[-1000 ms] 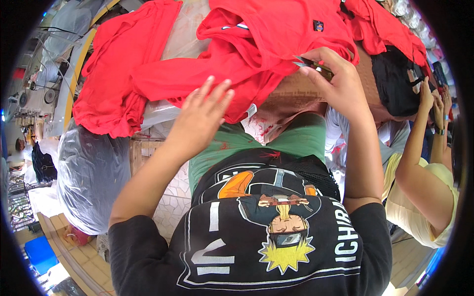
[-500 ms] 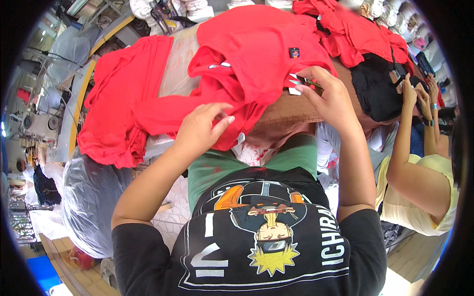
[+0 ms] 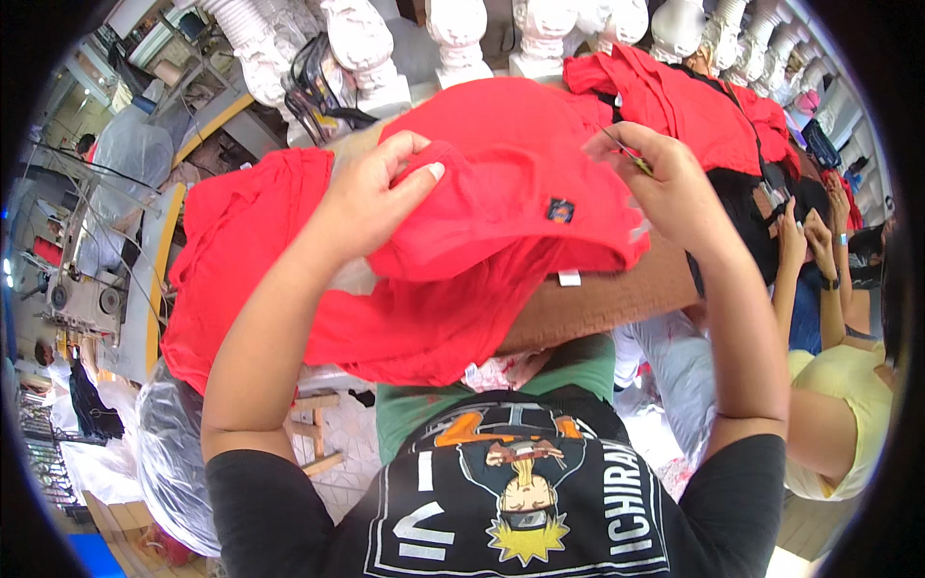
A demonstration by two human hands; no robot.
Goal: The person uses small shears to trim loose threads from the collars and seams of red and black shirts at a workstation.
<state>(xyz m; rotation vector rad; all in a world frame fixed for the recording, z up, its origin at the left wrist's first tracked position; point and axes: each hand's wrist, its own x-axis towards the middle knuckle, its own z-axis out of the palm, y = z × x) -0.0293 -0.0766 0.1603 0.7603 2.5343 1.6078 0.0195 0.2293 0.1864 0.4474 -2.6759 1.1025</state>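
Note:
A red garment [image 3: 482, 183] lies spread across the work surface, with a small dark label [image 3: 560, 210] on it. My left hand [image 3: 371, 197] is closed, pinching a raised fold of this garment at its left side. Over the garment's right side, my right hand [image 3: 670, 183] is closed around small thread snips [image 3: 631, 152]. Their slim metal blade shows between the fingers; the rest is mostly hidden. Just below the garment's right edge, a small white tag [image 3: 569, 277] shows against a brown cloth [image 3: 617, 289].
More red cloth [image 3: 241, 241] is heaped at left, and red garments [image 3: 665, 106] lie at far right by black cloth. White balusters [image 3: 458, 43] line the back. At right a co-worker in a yellow top [image 3: 838, 395] works with raised hands. A sewing machine [image 3: 82, 299] stands far left.
My left hand has moved up and away, lifting the garment's fold. My right hand with the snips has shifted right, off the white tag. The whole view has tilted up a little.

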